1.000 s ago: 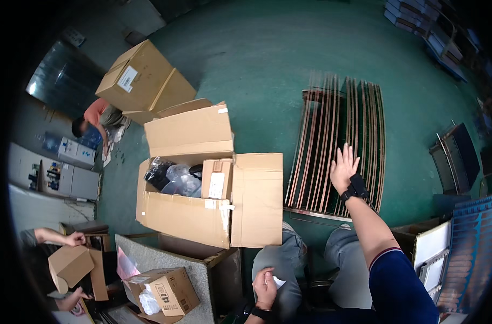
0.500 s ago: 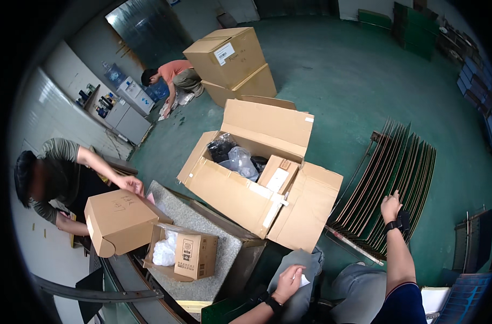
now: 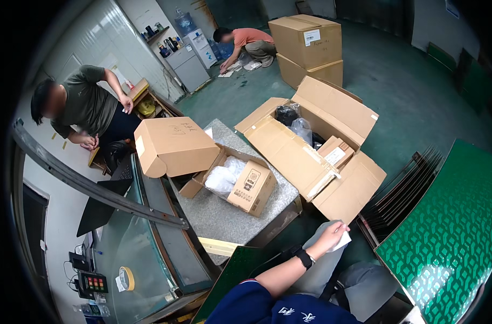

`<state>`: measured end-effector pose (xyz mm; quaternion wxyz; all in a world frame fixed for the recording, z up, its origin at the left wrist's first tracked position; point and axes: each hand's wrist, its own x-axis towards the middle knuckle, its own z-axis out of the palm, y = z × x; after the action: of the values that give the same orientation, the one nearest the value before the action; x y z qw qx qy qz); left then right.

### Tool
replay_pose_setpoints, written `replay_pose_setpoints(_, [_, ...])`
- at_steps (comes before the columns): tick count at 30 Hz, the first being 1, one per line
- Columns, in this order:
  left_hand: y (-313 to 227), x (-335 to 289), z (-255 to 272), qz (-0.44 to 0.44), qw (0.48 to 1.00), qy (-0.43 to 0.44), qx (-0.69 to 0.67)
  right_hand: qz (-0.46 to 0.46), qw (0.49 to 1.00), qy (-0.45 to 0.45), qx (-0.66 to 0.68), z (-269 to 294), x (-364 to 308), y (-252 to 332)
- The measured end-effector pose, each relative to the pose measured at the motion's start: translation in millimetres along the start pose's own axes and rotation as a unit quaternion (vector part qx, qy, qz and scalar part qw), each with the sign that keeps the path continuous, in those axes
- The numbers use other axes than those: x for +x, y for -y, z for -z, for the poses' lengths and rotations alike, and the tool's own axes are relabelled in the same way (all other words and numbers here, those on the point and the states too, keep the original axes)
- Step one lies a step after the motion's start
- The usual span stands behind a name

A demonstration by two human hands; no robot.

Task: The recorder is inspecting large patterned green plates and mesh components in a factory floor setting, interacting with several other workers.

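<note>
A head-worn fisheye looks obliquely down from above, wide.

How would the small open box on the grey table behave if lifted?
The small box looks like cardboard, so its walls may flex when gripped. Crumpled white plastic sits exposed at its opening and could spill if tilted.

I'm seeing a white barcode label (image 3: 312,37) and black handwriting (image 3: 323,46) on the upper stacked box (image 3: 294,44), handwriting (image 3: 182,129) on the brown box (image 3: 173,148) left, black print (image 3: 249,182) on the small open box (image 3: 259,197), white characters (image 3: 287,311) on the wearer's blue shirt (image 3: 251,305).
</note>
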<state>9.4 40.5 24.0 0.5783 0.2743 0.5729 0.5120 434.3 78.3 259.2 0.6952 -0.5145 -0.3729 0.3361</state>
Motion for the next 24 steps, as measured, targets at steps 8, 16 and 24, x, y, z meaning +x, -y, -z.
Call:
replay_pose_setpoints(8, [-66.9, -29.9, -47.9, 0.068, 0.933, 0.297, -0.193, 0.099, 0.993, 0.037, 0.043, 73.3, -79.5, 9.8])
replay_pose_setpoints(16, [-103.8, -78.8, -45.0, -0.029, 0.973, 0.196, -0.115, -0.183, 0.972, 0.025, 0.144, 21.9, -75.7, 30.7])
replay_pose_setpoints(24, [-98.3, -86.5, -37.1, -0.051, 0.986, 0.139, -0.081, -0.194, 0.969, 0.099, 0.114, 68.9, -46.6, 3.3])
